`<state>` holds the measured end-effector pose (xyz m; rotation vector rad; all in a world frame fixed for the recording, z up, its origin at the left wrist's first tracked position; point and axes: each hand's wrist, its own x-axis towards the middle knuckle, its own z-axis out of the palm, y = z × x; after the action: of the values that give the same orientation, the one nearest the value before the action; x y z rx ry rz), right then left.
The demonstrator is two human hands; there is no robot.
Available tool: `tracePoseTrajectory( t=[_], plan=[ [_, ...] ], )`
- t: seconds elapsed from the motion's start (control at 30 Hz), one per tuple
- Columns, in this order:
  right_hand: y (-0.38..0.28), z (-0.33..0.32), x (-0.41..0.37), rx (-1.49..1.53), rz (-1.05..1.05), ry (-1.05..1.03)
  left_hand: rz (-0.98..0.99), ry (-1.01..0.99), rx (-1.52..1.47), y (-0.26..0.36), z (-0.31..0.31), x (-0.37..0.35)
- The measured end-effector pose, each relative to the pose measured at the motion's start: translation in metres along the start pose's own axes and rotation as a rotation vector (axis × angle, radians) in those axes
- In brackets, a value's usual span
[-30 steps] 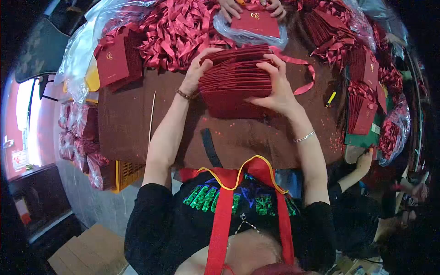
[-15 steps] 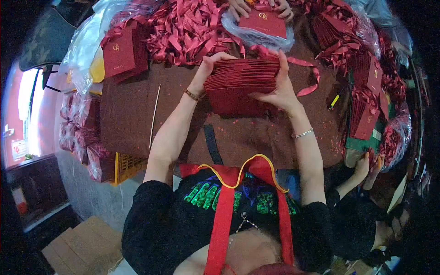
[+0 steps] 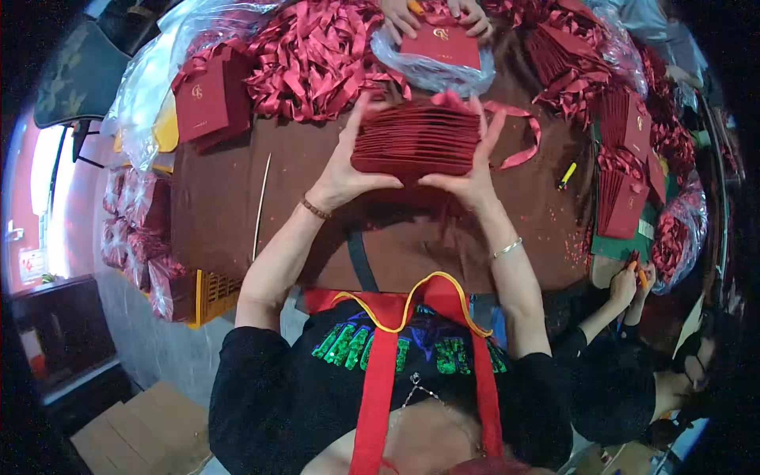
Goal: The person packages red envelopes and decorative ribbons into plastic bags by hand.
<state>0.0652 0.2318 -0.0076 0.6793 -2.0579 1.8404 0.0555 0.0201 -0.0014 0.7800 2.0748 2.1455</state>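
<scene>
Black tee, red gold-trimmed straps, two bracelets.

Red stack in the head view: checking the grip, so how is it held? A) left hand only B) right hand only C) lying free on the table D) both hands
D: the left hand and the right hand clasp the red stack from opposite ends.
</scene>
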Motion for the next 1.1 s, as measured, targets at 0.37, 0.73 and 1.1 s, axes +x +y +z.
tracePoseTrajectory(
  t=[0.37, 0.73, 1.1],
  plan=[
    [-0.002, -0.017, -0.013, 0.102, 0.291, -0.039, -0.039, 0.211, 0.199, -0.019, 0.011, 0.001],
    [0.010, -0.021, -0.005, -0.399, 0.304, -0.163, -0.018, 0.190, -0.042, -0.019, 0.014, 0.012],
    [0.004, -0.026, -0.001, -0.484, 0.133, -0.280, -0.261, 0.079, -0.252, -0.010, -0.002, 0.007]
  ],
)
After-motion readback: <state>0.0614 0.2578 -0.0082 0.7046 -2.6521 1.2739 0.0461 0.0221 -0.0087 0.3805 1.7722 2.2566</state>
